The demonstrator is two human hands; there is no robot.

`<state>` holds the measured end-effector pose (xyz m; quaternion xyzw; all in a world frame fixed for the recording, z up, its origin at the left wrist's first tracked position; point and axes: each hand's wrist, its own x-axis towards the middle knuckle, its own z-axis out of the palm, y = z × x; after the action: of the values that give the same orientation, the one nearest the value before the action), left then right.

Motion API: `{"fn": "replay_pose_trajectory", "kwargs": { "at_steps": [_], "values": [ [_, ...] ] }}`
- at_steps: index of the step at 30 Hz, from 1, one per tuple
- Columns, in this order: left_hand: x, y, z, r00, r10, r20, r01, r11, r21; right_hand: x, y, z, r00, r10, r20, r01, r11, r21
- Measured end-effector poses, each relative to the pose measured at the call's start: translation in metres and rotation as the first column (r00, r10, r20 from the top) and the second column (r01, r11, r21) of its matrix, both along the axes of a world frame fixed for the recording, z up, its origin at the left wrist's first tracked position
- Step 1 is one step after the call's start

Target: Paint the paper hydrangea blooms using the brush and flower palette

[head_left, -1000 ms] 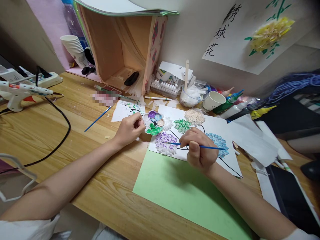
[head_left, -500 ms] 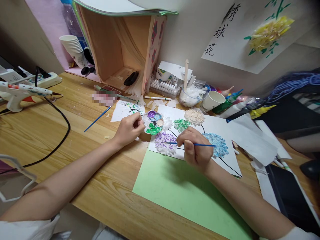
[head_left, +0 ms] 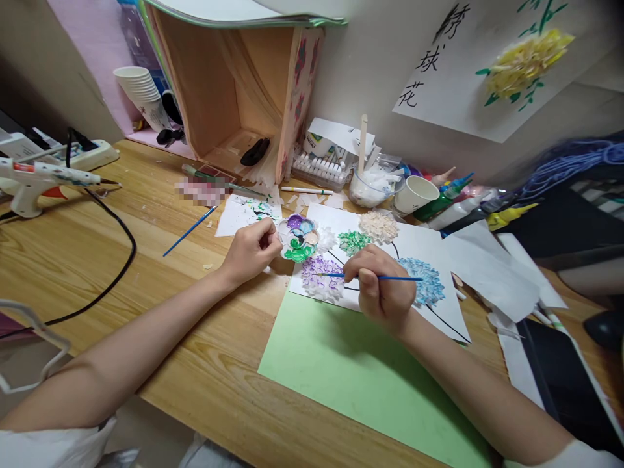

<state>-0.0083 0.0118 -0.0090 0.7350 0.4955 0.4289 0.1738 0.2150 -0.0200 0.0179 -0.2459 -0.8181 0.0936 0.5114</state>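
Note:
My right hand (head_left: 383, 286) is closed around a thin blue paintbrush (head_left: 397, 279). Its tip lies over a raised paper flower (head_left: 322, 276), purple on top and still white along its lower edge. Pinched by its left rim, a round paint palette (head_left: 306, 249) is in my left hand (head_left: 253, 250); purple, blue, peach and green paint sit in its wells. The flower belongs to a white sheet (head_left: 353, 301) with drawn black stems. Blue (head_left: 423, 283), green (head_left: 354, 243) and peach (head_left: 379, 227) flowers are on the same sheet, which overlaps green paper (head_left: 341, 370).
A second paintbrush (head_left: 189, 231) lies left of a paint-smeared paper (head_left: 244, 218). Farther left are a hot glue gun (head_left: 36, 179) and its black cord. Behind the sheet stand a paper cup (head_left: 416, 195), a tub of white scraps (head_left: 373, 187) and paint bottles (head_left: 448, 201).
The brush in my right hand has shifted very slightly, its tip moving a little left and up over the purple flower. My left hand and the palette stay almost in place.

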Motion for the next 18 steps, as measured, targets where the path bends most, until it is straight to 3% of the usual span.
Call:
{"fn": "replay_pose_trajectory", "kwargs": {
  "at_steps": [6,18],
  "values": [
    [0.0008,-0.0012,-0.0001,1.000,-0.011,0.001,0.011,1.000,0.005,0.0009,0.0029,-0.0006,0.985,-0.032,-0.168,0.046,0.996,0.082],
    [0.0022,-0.0035,0.0027,0.997,-0.066,0.037,0.068,0.996,-0.050,-0.0002,0.0096,-0.0005,0.995,-0.086,-0.044,0.084,0.996,-0.042]
  ]
}}
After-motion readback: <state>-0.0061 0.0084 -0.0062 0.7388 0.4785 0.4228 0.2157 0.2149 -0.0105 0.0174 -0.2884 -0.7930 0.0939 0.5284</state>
